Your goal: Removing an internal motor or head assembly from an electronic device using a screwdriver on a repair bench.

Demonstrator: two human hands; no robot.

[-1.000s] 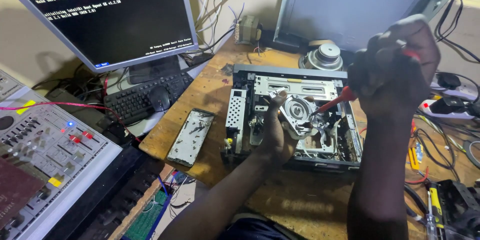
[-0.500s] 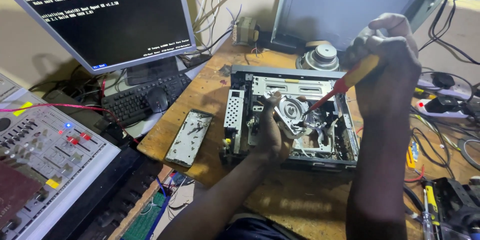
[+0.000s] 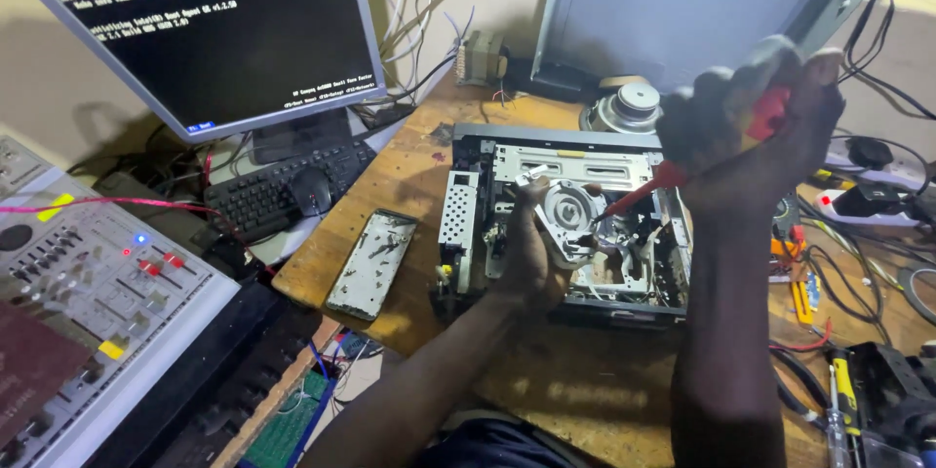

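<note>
right hand (image 3: 751, 127) fingers clamped on screwdriver (image 3: 648, 190) | left hand (image 3: 531, 253) fingers pressing disc drive (image 3: 575, 214)

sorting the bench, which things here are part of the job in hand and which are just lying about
In use: opened disc player, steadied by left hand; red screwdriver, gripped in right hand.

Lying about: keyboard, lit monitor, metal cover plate, loose speaker, mixing console.
</note>
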